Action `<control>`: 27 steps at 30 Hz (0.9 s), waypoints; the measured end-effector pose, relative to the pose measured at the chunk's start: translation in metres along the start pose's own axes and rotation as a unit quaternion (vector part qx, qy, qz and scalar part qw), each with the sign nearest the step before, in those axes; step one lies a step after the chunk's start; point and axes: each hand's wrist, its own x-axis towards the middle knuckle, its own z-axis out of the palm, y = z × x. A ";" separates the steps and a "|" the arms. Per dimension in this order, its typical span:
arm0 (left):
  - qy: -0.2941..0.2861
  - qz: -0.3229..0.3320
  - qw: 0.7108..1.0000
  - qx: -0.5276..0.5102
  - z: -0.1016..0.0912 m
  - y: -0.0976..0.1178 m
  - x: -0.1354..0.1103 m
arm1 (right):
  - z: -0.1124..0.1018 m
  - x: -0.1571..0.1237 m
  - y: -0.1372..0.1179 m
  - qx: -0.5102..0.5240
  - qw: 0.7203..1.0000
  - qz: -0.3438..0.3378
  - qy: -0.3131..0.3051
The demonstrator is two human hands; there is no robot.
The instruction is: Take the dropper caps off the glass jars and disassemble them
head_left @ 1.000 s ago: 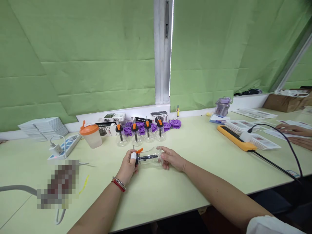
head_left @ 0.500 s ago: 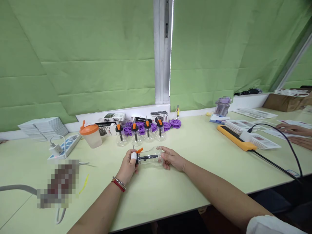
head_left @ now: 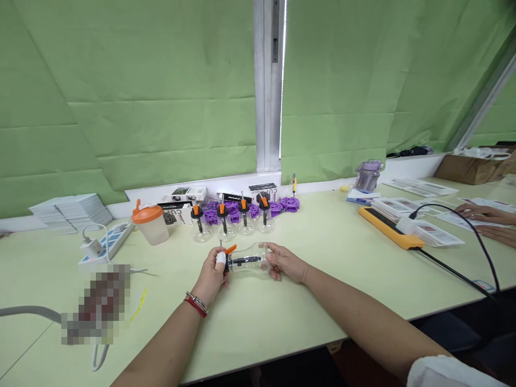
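A clear bottle (head_left: 250, 258) lies sideways just above the table, with a black cap, an orange lever and a black tube inside. My left hand (head_left: 213, 271) is closed around its capped end; a white wrap covers one finger. At the other end, the base, my right hand (head_left: 287, 262) grips it with curled fingers. Several similar bottles (head_left: 224, 228) with black and orange tops stand upright in a row behind my hands. Purple plastic parts (head_left: 290, 205) lie behind that row.
An orange-lidded cup (head_left: 150, 223) and a power strip (head_left: 115, 242) are at left. Right are a yellow power strip (head_left: 389, 228), paper stacks (head_left: 439, 234) and a purple bottle (head_left: 367, 176). Another person's hands (head_left: 487, 215) rest at far right. Printed boxes (head_left: 177, 215) line the wall.
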 end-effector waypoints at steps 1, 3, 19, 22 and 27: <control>-0.001 0.001 1.000 0.001 0.000 0.000 0.000 | 0.000 0.000 0.000 0.001 1.000 0.000 0.000; -0.002 0.003 1.000 0.003 0.000 -0.001 0.001 | 0.000 0.000 0.001 0.003 1.000 0.001 0.001; -0.007 0.004 1.000 0.006 -0.001 -0.002 0.000 | -0.001 0.001 0.002 0.000 1.000 0.003 -0.002; -0.008 0.001 1.000 0.006 -0.001 -0.002 0.000 | 0.000 0.000 0.001 -0.004 1.000 0.007 0.002; -0.005 0.001 1.000 0.006 -0.001 -0.002 0.001 | 0.001 0.000 0.000 -0.004 1.000 0.006 0.001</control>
